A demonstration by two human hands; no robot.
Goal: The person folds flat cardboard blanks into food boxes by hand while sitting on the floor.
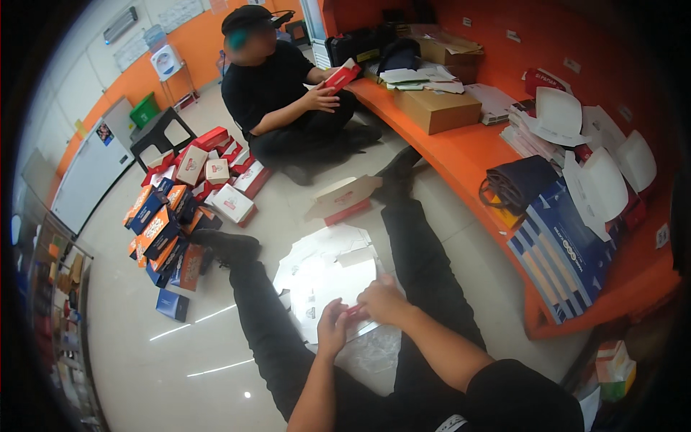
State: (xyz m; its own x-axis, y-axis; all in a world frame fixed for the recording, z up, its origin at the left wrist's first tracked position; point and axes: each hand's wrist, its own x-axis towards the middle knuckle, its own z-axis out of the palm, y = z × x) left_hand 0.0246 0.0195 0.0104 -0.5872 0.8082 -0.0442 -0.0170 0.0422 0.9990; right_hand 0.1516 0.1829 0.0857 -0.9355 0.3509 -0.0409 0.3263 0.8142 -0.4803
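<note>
Left grip (332, 329) and right grip (384, 299) both have their fingers curled in on a small red cardboard piece (355, 312) — I can't tell how tightly. Around them I see a pale, glossy tiled floor (158, 381), a long orange worktop (464, 155) along the right, a heap of red-and-white cardboard boxes (216, 171) to the left and a seated person in black (263, 90). My red piece sits between the two grips — over flat white cardboard sheets (317, 277).

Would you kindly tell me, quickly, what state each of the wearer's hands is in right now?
Left hand: partly closed, holding a small red piece.
Right hand: closed, apparently gripping the same piece from the other side.
</note>
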